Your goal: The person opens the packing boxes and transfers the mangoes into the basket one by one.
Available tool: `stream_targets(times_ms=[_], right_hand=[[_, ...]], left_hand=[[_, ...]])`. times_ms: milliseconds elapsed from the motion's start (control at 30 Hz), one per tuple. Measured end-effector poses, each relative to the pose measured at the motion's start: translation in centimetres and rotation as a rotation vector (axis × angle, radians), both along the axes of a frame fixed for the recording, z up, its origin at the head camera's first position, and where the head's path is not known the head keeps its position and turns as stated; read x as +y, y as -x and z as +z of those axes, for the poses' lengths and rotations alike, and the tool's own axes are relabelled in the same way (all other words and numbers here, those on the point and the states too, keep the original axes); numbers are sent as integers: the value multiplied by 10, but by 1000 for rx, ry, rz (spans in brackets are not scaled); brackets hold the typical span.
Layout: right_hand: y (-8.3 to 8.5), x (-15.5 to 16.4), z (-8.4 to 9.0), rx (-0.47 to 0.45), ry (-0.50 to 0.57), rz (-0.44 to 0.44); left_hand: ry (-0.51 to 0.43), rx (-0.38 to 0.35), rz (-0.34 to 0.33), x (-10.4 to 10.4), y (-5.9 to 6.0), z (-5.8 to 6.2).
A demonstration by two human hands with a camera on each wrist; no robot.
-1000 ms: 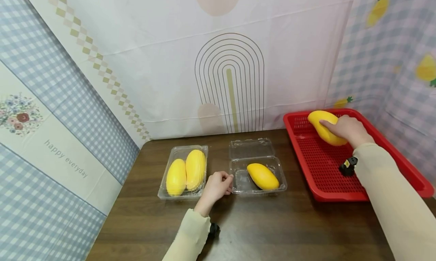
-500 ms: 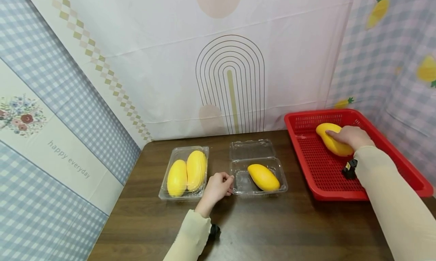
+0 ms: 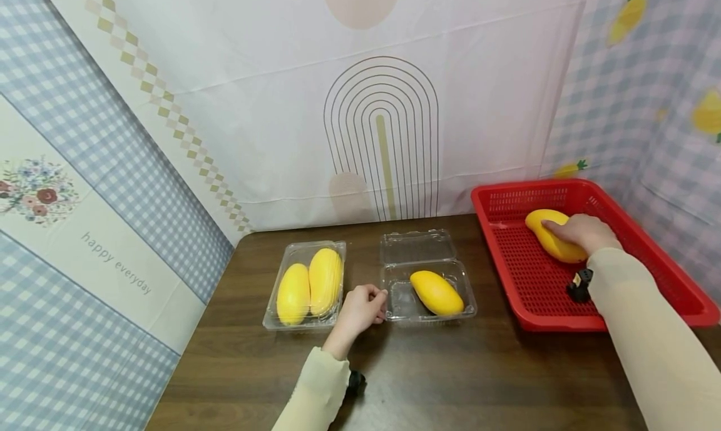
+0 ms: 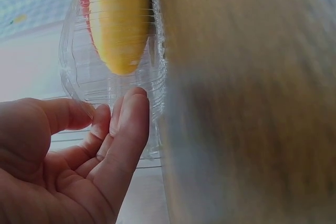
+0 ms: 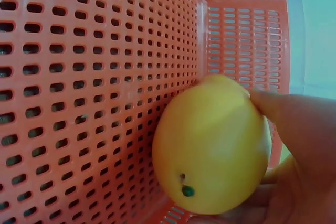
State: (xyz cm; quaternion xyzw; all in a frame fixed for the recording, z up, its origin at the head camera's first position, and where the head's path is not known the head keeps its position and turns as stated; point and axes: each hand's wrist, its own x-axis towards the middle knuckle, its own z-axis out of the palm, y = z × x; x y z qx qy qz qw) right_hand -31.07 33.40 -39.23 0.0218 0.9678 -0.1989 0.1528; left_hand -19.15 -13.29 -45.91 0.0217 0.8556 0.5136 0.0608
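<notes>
In the red basket (image 3: 507, 293), my right hand (image 3: 588, 232) grips a yellow mango (image 3: 554, 237). The right wrist view shows this mango (image 5: 210, 145) low against the slotted floor, the thumb on one side and fingers beneath. My left hand (image 3: 360, 307) pinches the near left corner of an open clear plastic clamshell box (image 3: 401, 299). In the left wrist view, the thumb and index finger meet at the box's rim (image 4: 86, 106). One mango (image 3: 436, 292) lies in the right half of that box, and its lid (image 3: 417, 248) is folded back toward the wall.
Left of my left hand stands another clear box (image 3: 270, 324) with two mangoes (image 3: 310, 287) side by side, its lid seemingly down. A brown wooden table (image 3: 450, 368) carries everything. Printed cloth (image 3: 270, 137) hangs behind the table and along both sides.
My right hand has lowered the mango from above the basket down to its floor, moving slightly right and nearer. The left hand stays at the corner of the box.
</notes>
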Motion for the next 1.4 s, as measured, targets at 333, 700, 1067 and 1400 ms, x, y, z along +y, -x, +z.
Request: stream_targets(times_ms=[333,700,1067,1400], right_hand=[[-4,2,-3,134,-79,-70],[-3,2,-5,353,-102,-87],[-5,11,4,358,-88,-221],[-8,8,6,337,-80,-167]], left_hand=[[-4,1,9,1,-3,1],[-13,-4,6,3,-6,3],[-23,0,0,4,-6,1],[-23,-4,-2,1,-7,6]])
